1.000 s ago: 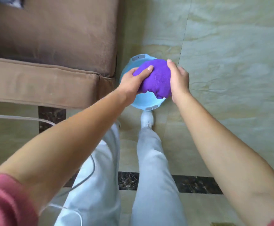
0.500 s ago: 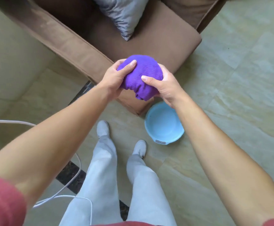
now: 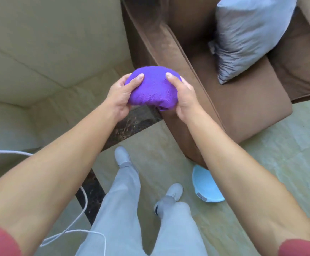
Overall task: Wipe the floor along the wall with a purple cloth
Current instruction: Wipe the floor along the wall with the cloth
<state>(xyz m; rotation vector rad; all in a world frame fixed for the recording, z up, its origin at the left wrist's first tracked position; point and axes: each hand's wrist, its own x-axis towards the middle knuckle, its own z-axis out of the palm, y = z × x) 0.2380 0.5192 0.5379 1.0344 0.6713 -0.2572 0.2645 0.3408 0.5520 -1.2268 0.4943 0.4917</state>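
The purple cloth (image 3: 153,88) is bunched into a rounded wad, held in the air at mid-frame. My left hand (image 3: 121,95) grips its left side with the thumb on top. My right hand (image 3: 184,98) grips its right side the same way. Below the cloth lies the beige tiled floor (image 3: 150,150) with a dark marble strip (image 3: 132,124). The cream wall (image 3: 45,45) fills the upper left and meets the floor beside the strip.
A brown armchair (image 3: 233,108) with a grey cushion (image 3: 248,36) stands right of the cloth. A light blue basin (image 3: 205,189) sits on the floor by the chair's corner. A white cable (image 3: 84,202) trails at lower left. My legs and grey shoes are below.
The view has swung left from the basin toward the wall. Both hands lifted the cloth away from the basin and keep holding it; the basin now lies at lower right.
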